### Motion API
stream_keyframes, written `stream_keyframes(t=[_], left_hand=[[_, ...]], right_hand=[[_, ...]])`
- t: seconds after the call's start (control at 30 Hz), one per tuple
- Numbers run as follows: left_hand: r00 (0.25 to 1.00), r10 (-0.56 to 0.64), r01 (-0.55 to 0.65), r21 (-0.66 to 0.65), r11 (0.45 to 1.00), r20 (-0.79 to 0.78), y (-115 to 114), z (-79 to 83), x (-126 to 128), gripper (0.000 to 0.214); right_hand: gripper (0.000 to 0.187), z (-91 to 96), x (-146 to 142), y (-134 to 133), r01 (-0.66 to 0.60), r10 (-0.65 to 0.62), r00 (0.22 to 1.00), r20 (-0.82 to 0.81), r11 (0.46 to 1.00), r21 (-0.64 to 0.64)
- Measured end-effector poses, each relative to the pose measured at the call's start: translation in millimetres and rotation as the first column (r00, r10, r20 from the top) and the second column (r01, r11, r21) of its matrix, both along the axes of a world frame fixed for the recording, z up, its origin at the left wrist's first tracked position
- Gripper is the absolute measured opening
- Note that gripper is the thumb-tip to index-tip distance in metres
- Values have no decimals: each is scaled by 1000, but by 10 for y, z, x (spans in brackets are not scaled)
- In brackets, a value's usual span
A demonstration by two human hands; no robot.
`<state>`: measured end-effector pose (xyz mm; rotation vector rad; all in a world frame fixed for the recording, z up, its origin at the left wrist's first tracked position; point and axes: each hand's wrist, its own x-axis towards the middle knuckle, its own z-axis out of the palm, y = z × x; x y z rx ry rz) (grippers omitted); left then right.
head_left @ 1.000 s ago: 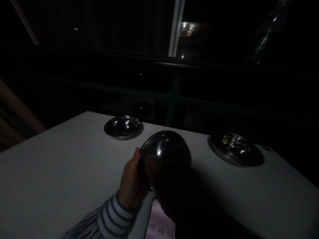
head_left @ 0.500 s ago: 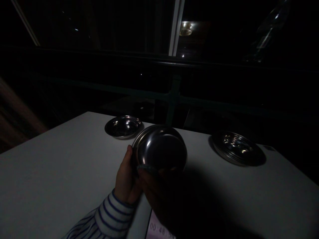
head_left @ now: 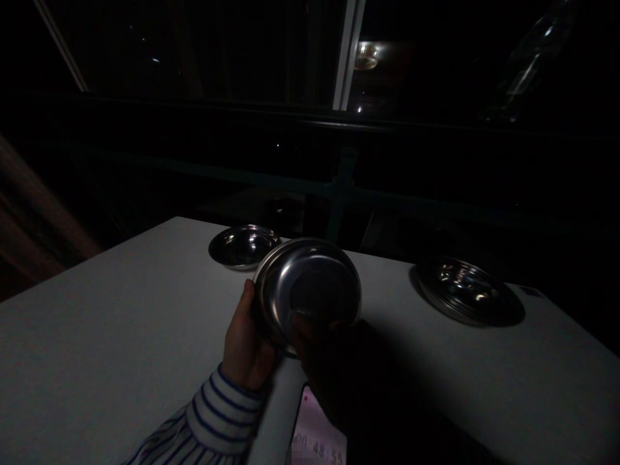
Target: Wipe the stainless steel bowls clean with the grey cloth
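My left hand (head_left: 245, 342), in a blue-striped white sleeve, grips the left rim of a shiny steel plate (head_left: 310, 290) held tilted above the white table (head_left: 97, 336). My right hand (head_left: 334, 368) is a dark shape in shadow at the plate's lower edge, touching it; its fingers are hard to make out. The plate's hollow side faces me.
A small steel bowl (head_left: 242, 246) sits at the table's far edge, just behind the held plate. A stack of steel plates (head_left: 467, 290) lies at the right. A phone (head_left: 317, 433) showing a timer lies near the front edge. Dark window and railing beyond.
The plate has been turned in my hands so its inside now faces me, and it has lifted slightly. My left hand shifted a little left along the rim.
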<state>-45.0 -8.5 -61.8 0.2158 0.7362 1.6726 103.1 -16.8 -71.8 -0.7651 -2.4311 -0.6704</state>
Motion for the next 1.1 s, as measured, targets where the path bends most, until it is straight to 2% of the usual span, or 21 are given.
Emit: stream_keyframes(t=[0.13,0.33,0.47,0.63,0.77,0.9,0.97,1.1], left_hand=[[996,-86,84,-41,996,-28,-25,-7,44,35],[996,-86,85,-43,995,-18,-36,-21,68,33],[996,-75,71,-73,995,-49,-24,-31,66,33],[992,-85,76,-90,993,-95,-19,-31,57,38],[995,-77,73,-64,995,-57,-21,-35,54,35],[998,-19,17,-36,999,-54,-18,-26,61,31],[998,-23,20,-40,999,-56,-19,-23,67,32],[996,-68,63,-80,995,-61,-29,-36,68,31]], right_hand=[[44,56,56,62,22,-22,1000,-12,1000,6],[33,212,189,227,59,-53,994,-94,997,56],[32,125,118,171,2,3,996,-84,998,58],[33,-58,3,83,8,-6,999,-49,999,43],[32,81,132,200,-3,5,998,-62,999,39],[30,241,270,301,71,-72,996,-56,997,-22],[29,234,256,290,75,-77,996,-54,996,-38],[32,148,146,211,-33,33,998,-46,999,6]])
